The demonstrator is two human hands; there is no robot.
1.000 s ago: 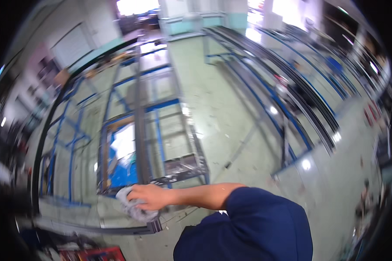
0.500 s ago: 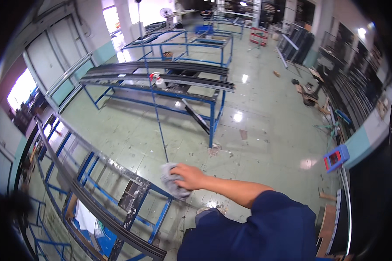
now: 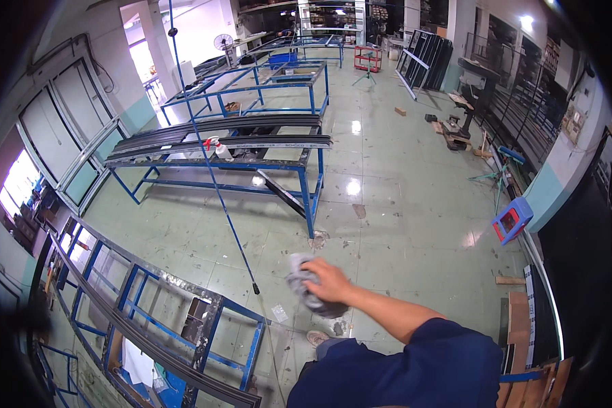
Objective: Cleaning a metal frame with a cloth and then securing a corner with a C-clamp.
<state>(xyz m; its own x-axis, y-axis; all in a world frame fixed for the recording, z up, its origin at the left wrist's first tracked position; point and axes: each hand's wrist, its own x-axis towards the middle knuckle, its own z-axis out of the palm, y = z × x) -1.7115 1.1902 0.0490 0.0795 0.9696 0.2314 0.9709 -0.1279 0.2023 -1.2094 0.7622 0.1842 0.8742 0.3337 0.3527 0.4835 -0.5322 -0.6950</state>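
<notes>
My right hand (image 3: 328,280) is closed around a crumpled grey cloth (image 3: 313,292), held in the air over the floor. The bare forearm reaches left from a navy sleeve at the lower right. My left hand does not appear. To the left of the cloth hangs a blue cord (image 3: 226,207) with a black end, apart from my hand. Closest on the left is a blue metal frame table (image 3: 214,319) with long dark profiles (image 3: 136,326) lying along it.
A blue workbench (image 3: 285,164) ahead carries long dark profiles and a white spray bottle with a red head (image 3: 220,149). More blue frames (image 3: 279,87) stand behind. To the right are a blue and red stool (image 3: 513,221), a green stand (image 3: 498,178) and wooden boards (image 3: 518,323).
My right hand has moved right with the cloth, away from the near table's corner and the cord. The view has shifted, showing more of the far room.
</notes>
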